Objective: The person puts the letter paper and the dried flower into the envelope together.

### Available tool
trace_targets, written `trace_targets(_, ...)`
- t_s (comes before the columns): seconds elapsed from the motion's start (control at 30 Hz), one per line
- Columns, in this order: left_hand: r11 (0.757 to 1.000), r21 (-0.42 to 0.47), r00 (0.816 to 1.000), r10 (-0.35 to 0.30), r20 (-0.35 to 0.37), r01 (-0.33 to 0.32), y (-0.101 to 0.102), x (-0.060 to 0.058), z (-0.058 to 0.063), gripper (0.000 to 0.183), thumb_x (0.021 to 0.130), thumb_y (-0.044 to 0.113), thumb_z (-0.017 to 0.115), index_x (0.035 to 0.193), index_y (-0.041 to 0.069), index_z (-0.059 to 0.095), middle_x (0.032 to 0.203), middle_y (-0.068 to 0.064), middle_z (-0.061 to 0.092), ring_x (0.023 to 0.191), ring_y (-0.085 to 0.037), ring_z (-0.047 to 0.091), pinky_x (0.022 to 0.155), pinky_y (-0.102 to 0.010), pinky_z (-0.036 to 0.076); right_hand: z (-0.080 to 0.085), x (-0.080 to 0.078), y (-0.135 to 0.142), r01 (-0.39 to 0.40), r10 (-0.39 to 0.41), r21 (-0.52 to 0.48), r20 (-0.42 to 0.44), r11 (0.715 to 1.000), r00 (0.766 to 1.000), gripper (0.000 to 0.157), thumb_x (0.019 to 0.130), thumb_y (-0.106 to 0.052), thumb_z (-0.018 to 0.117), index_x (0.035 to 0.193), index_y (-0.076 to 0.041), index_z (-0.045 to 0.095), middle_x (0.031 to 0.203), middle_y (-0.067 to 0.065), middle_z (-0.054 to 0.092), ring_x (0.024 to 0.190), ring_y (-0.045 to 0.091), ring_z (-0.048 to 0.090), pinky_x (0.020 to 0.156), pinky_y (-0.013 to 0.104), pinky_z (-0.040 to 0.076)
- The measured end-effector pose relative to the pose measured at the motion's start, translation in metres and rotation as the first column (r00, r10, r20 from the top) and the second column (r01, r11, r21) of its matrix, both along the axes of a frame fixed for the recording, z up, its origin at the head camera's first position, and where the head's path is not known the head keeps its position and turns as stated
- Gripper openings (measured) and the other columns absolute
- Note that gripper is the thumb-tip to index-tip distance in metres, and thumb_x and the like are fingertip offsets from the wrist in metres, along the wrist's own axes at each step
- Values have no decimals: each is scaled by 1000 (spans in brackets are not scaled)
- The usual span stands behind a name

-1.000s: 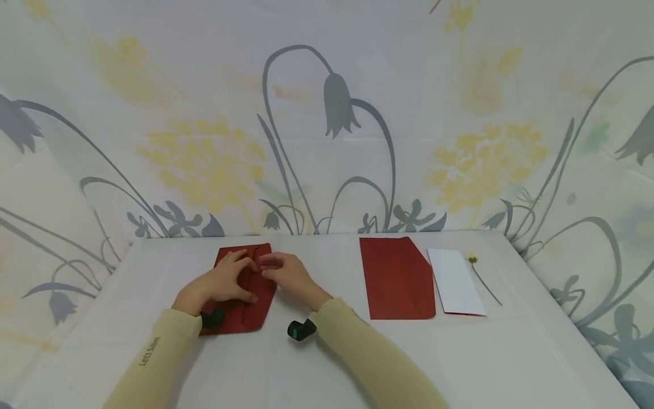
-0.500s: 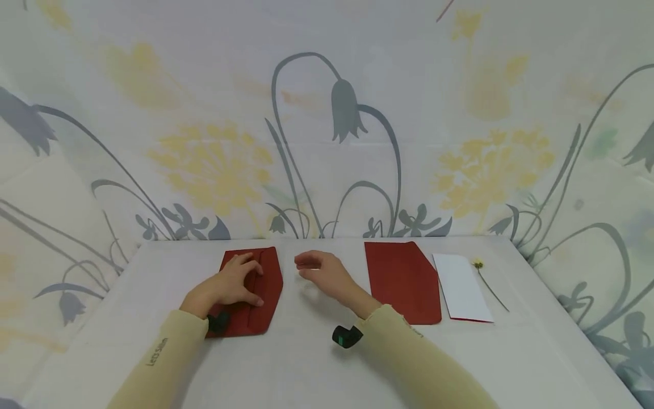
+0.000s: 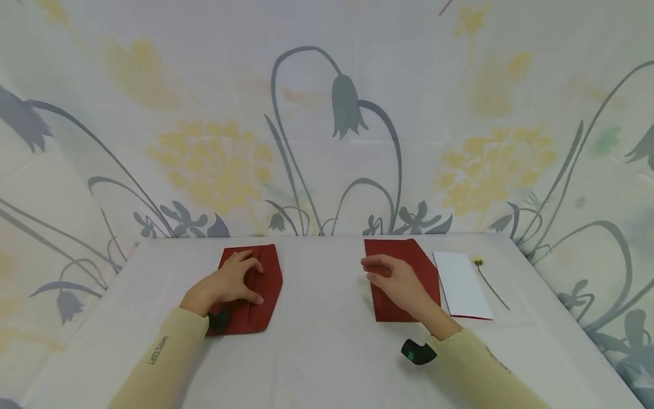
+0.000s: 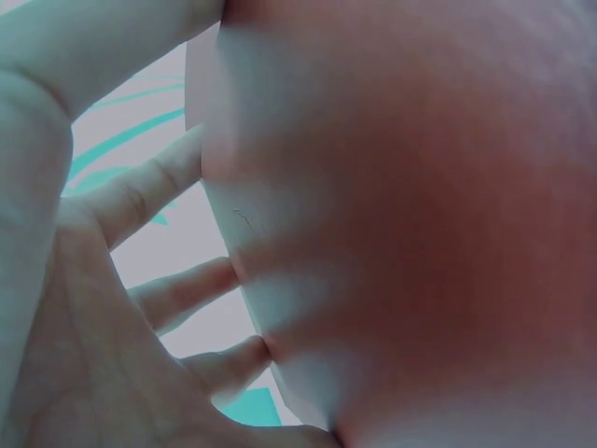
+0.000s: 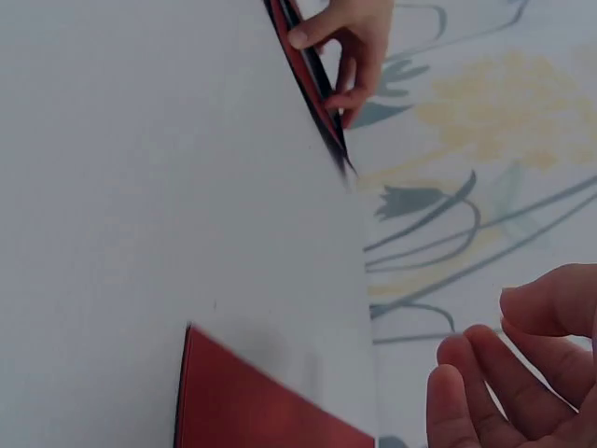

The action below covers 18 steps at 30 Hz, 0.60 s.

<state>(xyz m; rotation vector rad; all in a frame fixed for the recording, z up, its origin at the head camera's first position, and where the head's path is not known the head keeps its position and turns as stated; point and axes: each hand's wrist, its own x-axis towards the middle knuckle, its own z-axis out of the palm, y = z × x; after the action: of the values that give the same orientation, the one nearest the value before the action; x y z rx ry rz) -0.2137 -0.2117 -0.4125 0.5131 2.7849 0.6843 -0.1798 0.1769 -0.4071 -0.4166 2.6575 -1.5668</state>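
Note:
At the left of the table lies a red envelope, its pointed flap side facing right. My left hand rests on it with spread fingers, the fingertips pressing its surface; the left wrist view shows those fingertips against the blurred red paper. Over the second red item, a flat sheet-like envelope with cut corners, hovers my right hand, loosely bent and holding nothing. Its relaxed fingers appear at the lower right of the right wrist view.
Right of the second envelope lies a white folded card with a red lower edge. Beside it is a small yellow flower on a thin stem. A patterned cloth backdrop rises behind the white table.
My right hand has left the left envelope's flap and moved right, across the table to above the second envelope. My left hand stays on the left envelope.

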Motion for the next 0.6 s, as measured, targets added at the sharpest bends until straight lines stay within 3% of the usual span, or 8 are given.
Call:
trace_targets(0.13, 1000, -6, 1000, 3, 3, -3, 0, -1, 1, 56, 71, 35, 90, 113, 13, 59, 153, -29, 27, 140, -49, 22, 101, -65, 37, 1, 8, 32, 38, -34, 56, -70, 998, 997, 32, 94, -7, 68, 126, -8, 65, 123, 8, 67, 112, 27, 64, 90, 31, 52)
trace_targets(0.3, 1000, 0, 1000, 4, 11, -4, 2, -2, 1, 55, 72, 35, 89, 114, 14, 60, 154, -28, 26, 141, -48, 21, 102, -64, 36, 2, 19, 62, 107, -98, 122, -77, 987, 992, 34, 96, -8, 66, 129, -6, 62, 123, 12, 66, 115, 32, 62, 89, 28, 51)
trace_targets(0.5, 1000, 8, 1000, 8, 9, -8, 1, -1, 0, 56, 71, 33, 90, 113, 13, 60, 153, -29, 26, 141, -48, 21, 102, -65, 36, -3, 24, 82, 145, -128, 187, -99, 972, 987, 36, 96, -8, 66, 131, -3, 61, 126, 17, 64, 120, 38, 56, 95, 49, 50)
trace_targets(0.6, 1000, 3, 1000, 15, 9, -15, -1, -1, -2, 56, 71, 33, 90, 114, 14, 60, 154, -28, 27, 141, -48, 22, 101, -65, 37, -8, 22, 86, 149, -134, 186, -94, 971, 987, 37, 95, -7, 67, 130, -3, 61, 126, 18, 63, 122, 39, 54, 97, 52, 48)
